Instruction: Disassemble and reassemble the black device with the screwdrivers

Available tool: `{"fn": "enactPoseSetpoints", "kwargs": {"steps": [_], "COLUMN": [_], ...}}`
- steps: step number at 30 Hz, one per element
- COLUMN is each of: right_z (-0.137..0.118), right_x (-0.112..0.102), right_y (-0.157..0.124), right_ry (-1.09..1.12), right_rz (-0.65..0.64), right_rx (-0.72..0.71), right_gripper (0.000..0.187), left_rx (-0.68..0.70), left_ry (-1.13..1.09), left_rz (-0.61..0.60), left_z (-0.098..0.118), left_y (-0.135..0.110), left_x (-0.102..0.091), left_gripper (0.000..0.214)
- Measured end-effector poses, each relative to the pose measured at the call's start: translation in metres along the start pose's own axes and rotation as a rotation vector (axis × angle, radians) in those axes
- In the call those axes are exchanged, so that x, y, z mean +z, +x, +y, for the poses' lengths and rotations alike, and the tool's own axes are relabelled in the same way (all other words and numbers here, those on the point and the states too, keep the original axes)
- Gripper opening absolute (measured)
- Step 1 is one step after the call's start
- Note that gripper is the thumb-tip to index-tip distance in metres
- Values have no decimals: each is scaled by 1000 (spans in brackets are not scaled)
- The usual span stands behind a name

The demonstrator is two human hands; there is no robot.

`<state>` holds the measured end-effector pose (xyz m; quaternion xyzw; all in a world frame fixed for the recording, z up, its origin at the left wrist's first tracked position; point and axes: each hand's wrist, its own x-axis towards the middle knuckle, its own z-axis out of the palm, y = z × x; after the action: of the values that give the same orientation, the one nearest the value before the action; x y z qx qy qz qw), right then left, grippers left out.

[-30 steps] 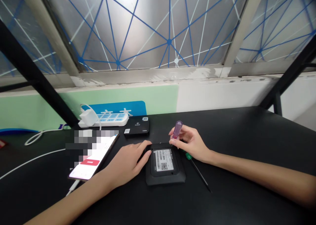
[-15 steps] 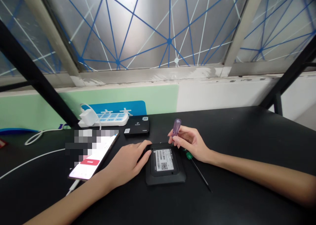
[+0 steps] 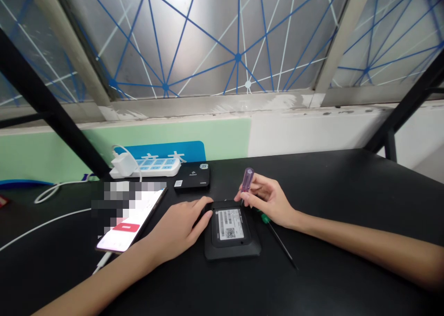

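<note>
A flat black electronic box (image 3: 231, 250) lies on the table, underside up, with a white barcode label in its recess. My left hand (image 3: 180, 228) grips its left edge, fingers curved over the rim. My right hand (image 3: 267, 201) pinches a purple-handled screwdriver (image 3: 247, 180) upright, its tip hidden by my fingers at the box's top right corner. A green-handled screwdriver (image 3: 277, 242) lies on the table, just right of the box and below my right hand, touching neither.
A smartphone (image 3: 135, 219) with a lit, partly blurred screen lies left of my left hand. Behind stand a second black box (image 3: 192, 177) and a white power strip (image 3: 156, 167) with a charger (image 3: 122, 164). A white cable (image 3: 45, 228) runs over the black table (image 3: 329, 186).
My right hand and the purple screwdriver have shifted slightly left over the box's top right corner. My left hand and the box have not visibly moved.
</note>
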<state>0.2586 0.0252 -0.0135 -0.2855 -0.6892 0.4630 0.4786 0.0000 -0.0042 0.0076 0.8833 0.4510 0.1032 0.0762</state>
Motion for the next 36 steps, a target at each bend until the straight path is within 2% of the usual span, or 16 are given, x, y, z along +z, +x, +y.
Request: {"fn": "enactPoseSetpoints", "kwargs": {"steps": [7,16,23,28,36], "right_z": [0,6,-2,-2,7], "right_x": [-2,0,1,0,1], "right_y": [-1,1,1,1,1], "right_ry": [-1,29,14,11,-12], "right_rz": [-30,25,0,-14,61], "right_rx": [-14,-5,-11,-18,-18], "right_gripper": [21,28,17,17,21], "left_rx": [18,9,8,13,12], "left_ry": [-7,5,-2,-10,-8], "left_rz": [12,-1,5,6,5], "left_z": [-1,-2,-3,-3,-4], "left_y": [0,0,0,-1,-2], "left_x": [1,1,3,2,3], "left_gripper": [36,35,34,34,33]}}
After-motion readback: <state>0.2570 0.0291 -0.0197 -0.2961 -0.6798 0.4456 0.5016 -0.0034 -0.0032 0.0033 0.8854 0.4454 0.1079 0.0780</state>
